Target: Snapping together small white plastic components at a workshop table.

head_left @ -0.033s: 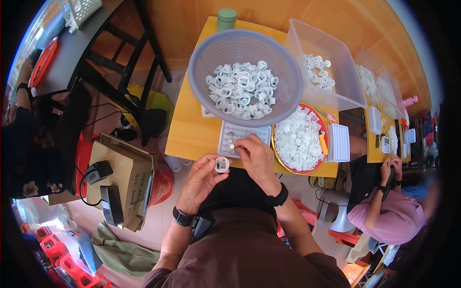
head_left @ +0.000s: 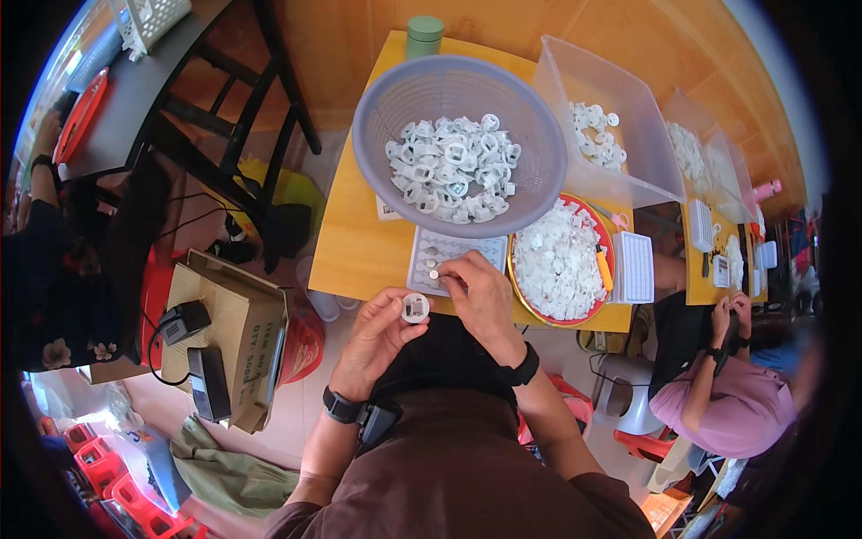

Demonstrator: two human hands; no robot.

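In front of the table's near edge, my left hand (head_left: 372,331) is closed on a small round white plastic housing (head_left: 415,308). Its face is turned up and shows a dark recess with small parts inside. My right hand (head_left: 479,294) reaches over the front of a white compartment tray (head_left: 489,249). Its thumb and forefinger pinch a small round silvery button cell (head_left: 434,274). More small discs sit in the tray's pockets beside it; my fingers cover part of the tray.
Behind the tray stands a grey basket (head_left: 368,153) of white housings. Right of it are a red dish (head_left: 584,318) heaped with small clear-white pieces, an orange-handled tool (head_left: 604,268), stacked white trays (head_left: 634,269) and a clear bin (head_left: 628,184). A co-worker (head_left: 718,395) sits right.
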